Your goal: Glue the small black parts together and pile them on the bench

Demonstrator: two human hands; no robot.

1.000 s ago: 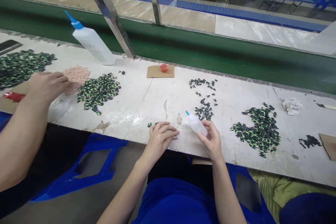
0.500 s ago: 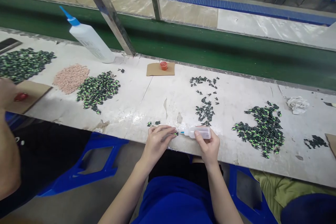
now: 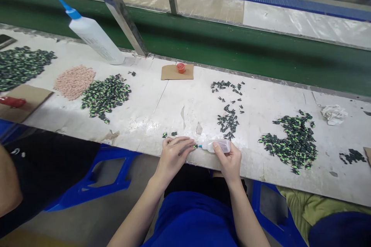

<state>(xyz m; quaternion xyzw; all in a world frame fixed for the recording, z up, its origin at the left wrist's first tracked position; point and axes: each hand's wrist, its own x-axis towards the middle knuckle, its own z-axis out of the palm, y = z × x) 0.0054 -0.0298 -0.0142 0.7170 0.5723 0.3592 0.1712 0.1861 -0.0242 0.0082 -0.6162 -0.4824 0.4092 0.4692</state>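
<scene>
Between the fingertips of my left hand (image 3: 176, 153) is a small black and green piece (image 3: 195, 146), held just above the table's near edge. My right hand (image 3: 230, 158) is closed around a small translucent bottle (image 3: 217, 146), lying sideways with its blue tip pointing left at the piece, very close to it. Whether the tip touches the piece cannot be made out. Two small dark pieces (image 3: 174, 134) lie just beyond my left hand. Past my right hand is a scattering of small black parts (image 3: 228, 121).
Black and green piles lie left (image 3: 106, 95) and right (image 3: 292, 141), beside a pink pile (image 3: 74, 82). A large white bottle (image 3: 97, 40) leans near a metal post (image 3: 124, 21). A red cup (image 3: 181, 68) sits on cardboard (image 3: 168, 72). A person's arm (image 3: 8, 181) is at far left.
The view has shifted slightly. Both hands keep nearly the same pose, the bottle tip still at the piece. The other person's hand at the left has left the view, showing more of a red object.
</scene>
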